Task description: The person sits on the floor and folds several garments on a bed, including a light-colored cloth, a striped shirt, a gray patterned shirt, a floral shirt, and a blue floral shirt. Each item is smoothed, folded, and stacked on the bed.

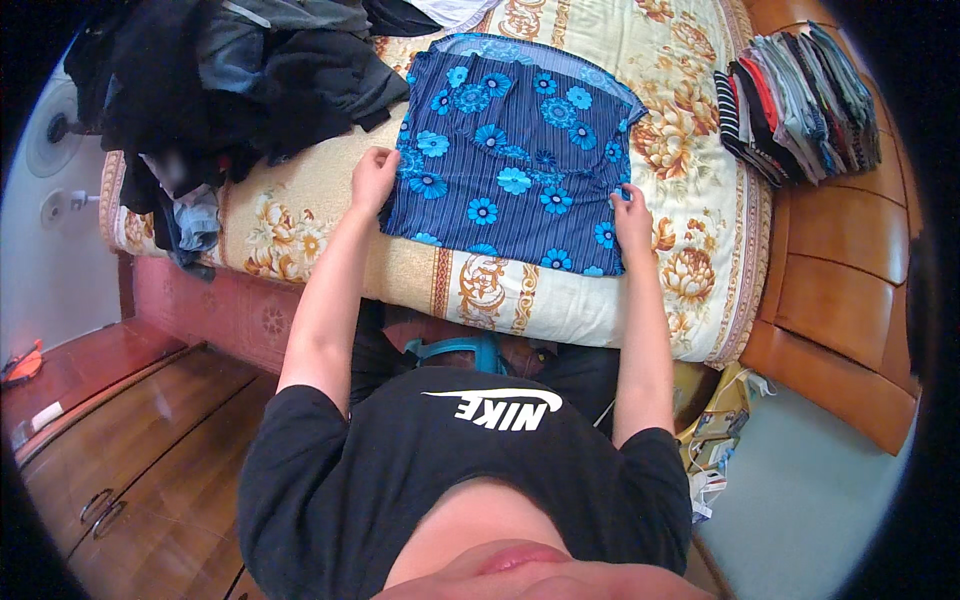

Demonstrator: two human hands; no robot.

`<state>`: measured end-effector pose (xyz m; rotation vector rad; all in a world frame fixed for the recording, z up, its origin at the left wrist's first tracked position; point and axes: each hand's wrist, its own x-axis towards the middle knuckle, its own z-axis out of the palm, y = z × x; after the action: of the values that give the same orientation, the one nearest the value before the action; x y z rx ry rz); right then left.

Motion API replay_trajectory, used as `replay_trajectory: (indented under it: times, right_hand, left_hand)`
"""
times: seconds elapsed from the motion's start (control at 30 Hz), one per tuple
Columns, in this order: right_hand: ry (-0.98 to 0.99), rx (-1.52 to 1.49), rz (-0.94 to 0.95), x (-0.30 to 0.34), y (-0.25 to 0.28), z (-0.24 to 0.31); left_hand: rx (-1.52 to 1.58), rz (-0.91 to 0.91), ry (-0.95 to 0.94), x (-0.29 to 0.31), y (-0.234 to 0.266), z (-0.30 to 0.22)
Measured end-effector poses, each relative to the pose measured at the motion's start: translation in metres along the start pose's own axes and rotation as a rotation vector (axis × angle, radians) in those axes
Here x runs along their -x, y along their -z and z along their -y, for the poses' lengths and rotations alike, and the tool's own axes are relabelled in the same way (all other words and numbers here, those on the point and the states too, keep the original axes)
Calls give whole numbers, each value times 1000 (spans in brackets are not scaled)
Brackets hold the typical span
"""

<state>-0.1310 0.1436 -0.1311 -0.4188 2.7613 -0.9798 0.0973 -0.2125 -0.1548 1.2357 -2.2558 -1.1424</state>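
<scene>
We see the dark blue striped cloth garment with bright blue flowers (515, 160) lying flat near the front edge of the floral-quilted bed (690, 290), left hand (373, 178) pressing its left edge, right hand (630, 218) in a narrow grip pinching its right edge.

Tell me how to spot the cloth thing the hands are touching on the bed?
Find the bed with the cream flowered cover. In its middle, between the left hand and the right hand, lies the dark blue garment, spread flat. Only it has bright blue flowers and thin stripes, unlike the dark clothes heap and folded stack.
</scene>
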Motion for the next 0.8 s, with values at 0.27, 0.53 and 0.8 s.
replay_trajectory:
  times: [0.27, 0.53, 0.8]
  right_hand:
    - [47, 64, -317, 81, -20, -44]
    - [-248, -230, -67, 56, -7, -43]
    - [-230, -102, -100, 136, 2, -79]
  left_hand:
    - [-452, -82, -194, 90, 4, -5]
    - [122, -1, -18, 57, 2, 31]
    - [-149, 65, -44, 143, 53, 34]
